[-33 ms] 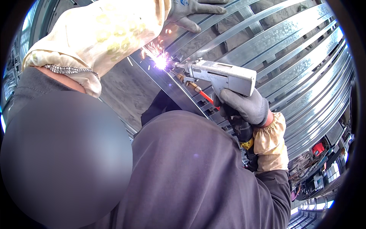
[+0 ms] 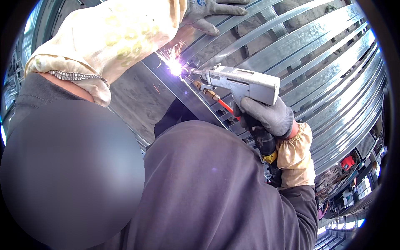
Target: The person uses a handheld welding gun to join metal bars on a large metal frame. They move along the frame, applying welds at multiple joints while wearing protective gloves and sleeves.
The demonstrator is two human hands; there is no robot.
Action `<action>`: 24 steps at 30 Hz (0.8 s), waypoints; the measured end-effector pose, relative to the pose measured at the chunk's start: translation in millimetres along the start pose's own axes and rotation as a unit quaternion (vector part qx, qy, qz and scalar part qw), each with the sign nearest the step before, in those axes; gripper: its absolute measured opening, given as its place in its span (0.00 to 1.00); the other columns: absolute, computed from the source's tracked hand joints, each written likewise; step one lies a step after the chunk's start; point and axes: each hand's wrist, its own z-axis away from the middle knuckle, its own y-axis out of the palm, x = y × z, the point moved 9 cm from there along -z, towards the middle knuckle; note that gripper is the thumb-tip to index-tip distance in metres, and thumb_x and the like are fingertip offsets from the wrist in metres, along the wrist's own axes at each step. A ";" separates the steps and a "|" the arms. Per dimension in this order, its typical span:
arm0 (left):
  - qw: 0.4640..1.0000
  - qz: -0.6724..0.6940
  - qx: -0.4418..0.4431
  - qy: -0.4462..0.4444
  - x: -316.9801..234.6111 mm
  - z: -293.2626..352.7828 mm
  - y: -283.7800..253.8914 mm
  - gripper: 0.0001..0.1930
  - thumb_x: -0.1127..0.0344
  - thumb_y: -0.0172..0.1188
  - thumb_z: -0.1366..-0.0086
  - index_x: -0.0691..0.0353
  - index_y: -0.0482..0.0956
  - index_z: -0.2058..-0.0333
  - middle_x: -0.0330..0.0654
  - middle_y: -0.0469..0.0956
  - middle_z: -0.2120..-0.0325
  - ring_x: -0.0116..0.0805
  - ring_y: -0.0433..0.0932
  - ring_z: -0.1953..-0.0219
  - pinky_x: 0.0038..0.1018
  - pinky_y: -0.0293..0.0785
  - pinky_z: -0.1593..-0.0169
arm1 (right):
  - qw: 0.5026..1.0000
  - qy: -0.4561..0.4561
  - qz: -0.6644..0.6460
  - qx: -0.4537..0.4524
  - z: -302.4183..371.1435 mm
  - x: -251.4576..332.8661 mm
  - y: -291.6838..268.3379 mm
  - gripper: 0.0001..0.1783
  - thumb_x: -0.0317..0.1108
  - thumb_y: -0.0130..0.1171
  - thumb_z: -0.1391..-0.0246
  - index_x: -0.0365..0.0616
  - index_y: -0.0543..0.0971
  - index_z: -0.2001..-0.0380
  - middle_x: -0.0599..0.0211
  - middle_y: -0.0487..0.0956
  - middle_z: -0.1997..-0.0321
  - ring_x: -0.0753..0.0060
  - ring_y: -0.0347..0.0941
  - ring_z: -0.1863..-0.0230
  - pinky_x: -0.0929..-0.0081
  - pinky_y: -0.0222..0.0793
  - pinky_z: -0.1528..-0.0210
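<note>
My right hand, in a grey work glove, is closed round the grip of a silver pistol-shaped welding gun. The gun's nozzle points left at a metal beam, where a bright violet-white glow throws sparks. Below the nozzle runs a brass fitting joined to an orange hose. A thick black cable drops from the grip. Farther up, my left hand, gloved in grey, lies with fingers spread on the metal slats; the frame's top edge cuts it off. Pale, stained sleeve guards cover both forearms.
Long shiny slats run across the right side with gaps between them. A dark grey surface lies left of the beam. Cluttered shop goods and a red object stand at far right. A blurred round patch hides the lower left.
Only the spray of sparks at the nozzle has changed shape. Both hands and the welding gun stay where they were.
</note>
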 end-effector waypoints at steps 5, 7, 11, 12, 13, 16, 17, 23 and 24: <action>1.000 0.004 -0.019 0.014 1.7 -0.4 1.3 0.51 0.28 0.57 0.42 0.59 0.63 0.29 0.58 0.60 0.30 0.60 0.57 0.28 0.57 0.48 0.27 | 0.999 -0.026 -0.018 0.015 -3.8 -5.4 -3.1 0.26 0.39 0.62 0.35 0.38 0.74 0.39 0.70 0.82 0.64 0.84 0.76 0.71 0.82 0.73 0.71; 0.999 0.002 -0.032 0.021 3.2 0.4 1.3 0.51 0.27 0.57 0.42 0.59 0.63 0.30 0.58 0.61 0.31 0.61 0.59 0.29 0.57 0.50 0.27 | 0.999 -0.032 -0.017 0.009 -6.3 -10.6 -4.1 0.26 0.37 0.62 0.35 0.39 0.73 0.38 0.70 0.82 0.63 0.84 0.76 0.70 0.82 0.73 0.70; 0.997 -0.003 -0.072 0.033 2.3 5.8 5.0 0.51 0.26 0.57 0.43 0.59 0.65 0.31 0.59 0.64 0.32 0.61 0.62 0.32 0.57 0.52 0.28 | 0.998 -0.043 -0.035 -0.028 8.7 1.5 -1.7 0.27 0.34 0.62 0.35 0.39 0.72 0.36 0.68 0.83 0.61 0.83 0.76 0.70 0.81 0.74 0.68; 0.997 -0.002 -0.068 0.042 1.7 -4.7 1.7 0.51 0.26 0.57 0.43 0.59 0.66 0.31 0.59 0.63 0.32 0.62 0.62 0.31 0.57 0.52 0.28 | 0.994 -0.075 -0.059 -0.049 22.6 5.0 -3.1 0.27 0.34 0.62 0.35 0.39 0.72 0.36 0.67 0.83 0.60 0.83 0.76 0.69 0.81 0.74 0.68; 0.997 -0.004 -0.062 0.037 0.6 -5.0 -1.1 0.51 0.26 0.57 0.43 0.59 0.66 0.31 0.59 0.63 0.32 0.62 0.62 0.31 0.57 0.52 0.28 | 0.993 -0.094 -0.061 -0.036 27.9 9.8 -3.5 0.27 0.34 0.61 0.35 0.39 0.71 0.36 0.66 0.83 0.60 0.82 0.76 0.70 0.81 0.74 0.69; 0.998 0.008 -0.059 0.027 -4.1 -5.6 -11.0 0.49 0.29 0.59 0.43 0.59 0.67 0.32 0.59 0.62 0.31 0.62 0.61 0.31 0.56 0.51 0.28 | 0.991 -0.110 -0.073 -0.018 47.0 11.7 -8.1 0.27 0.35 0.60 0.35 0.39 0.71 0.36 0.64 0.83 0.59 0.81 0.76 0.70 0.80 0.73 0.71; 0.999 -0.008 -0.043 -0.006 -3.2 -5.9 -9.8 0.49 0.29 0.59 0.43 0.59 0.67 0.32 0.59 0.62 0.31 0.62 0.60 0.30 0.56 0.50 0.28 | 0.991 -0.110 -0.072 -0.021 49.5 8.4 -8.4 0.27 0.35 0.60 0.35 0.39 0.71 0.36 0.64 0.83 0.59 0.81 0.75 0.71 0.80 0.73 0.71; 0.963 0.021 0.021 -0.266 -30.1 -19.0 2.2 0.51 0.30 0.61 0.43 0.64 0.64 0.31 0.62 0.57 0.29 0.63 0.51 0.25 0.55 0.45 0.25 | 0.992 -0.100 -0.066 -0.044 57.6 -21.1 -11.9 0.26 0.35 0.60 0.35 0.39 0.72 0.36 0.66 0.83 0.58 0.82 0.75 0.69 0.81 0.72 0.70; 0.938 0.026 0.100 -0.330 -39.5 -22.3 5.2 0.60 0.25 0.62 0.46 0.68 0.57 0.29 0.62 0.52 0.27 0.64 0.45 0.23 0.57 0.40 0.24 | 0.992 -0.101 -0.060 -0.040 57.7 -24.0 -10.5 0.26 0.35 0.60 0.35 0.39 0.72 0.36 0.67 0.83 0.58 0.83 0.75 0.69 0.81 0.72 0.70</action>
